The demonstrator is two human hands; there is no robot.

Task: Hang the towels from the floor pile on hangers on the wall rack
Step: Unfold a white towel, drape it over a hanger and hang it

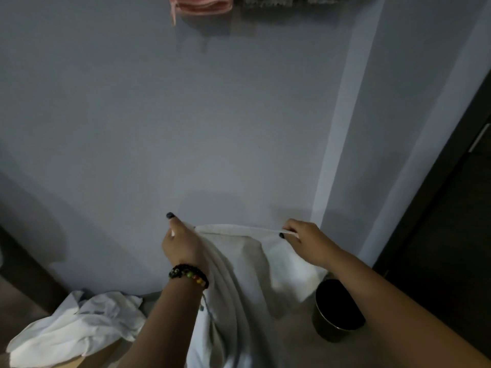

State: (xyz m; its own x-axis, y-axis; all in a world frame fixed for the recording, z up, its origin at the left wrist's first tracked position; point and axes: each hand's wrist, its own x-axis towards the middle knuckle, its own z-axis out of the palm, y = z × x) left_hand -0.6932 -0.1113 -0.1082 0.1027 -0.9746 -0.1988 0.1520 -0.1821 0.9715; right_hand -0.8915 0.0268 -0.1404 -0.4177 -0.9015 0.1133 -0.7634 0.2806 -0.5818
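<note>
I hold a white towel (239,274) stretched out in front of the grey wall. My left hand (182,244), with a beaded bracelet at the wrist, grips its upper left corner. My right hand (305,241) pinches the upper right edge. The towel hangs down between my arms toward the floor. A pile of white towels (77,330) lies on the floor at the lower left. At the top edge a pink towel (202,5) hangs on the wall, with a grey one (289,0) beside it. The rack and hangers are out of view.
A dark round bin (336,312) stands on the floor at the right, just below the towel's lower corner. A dark door (451,221) fills the right edge. A dark piece of furniture (24,266) sits at the left.
</note>
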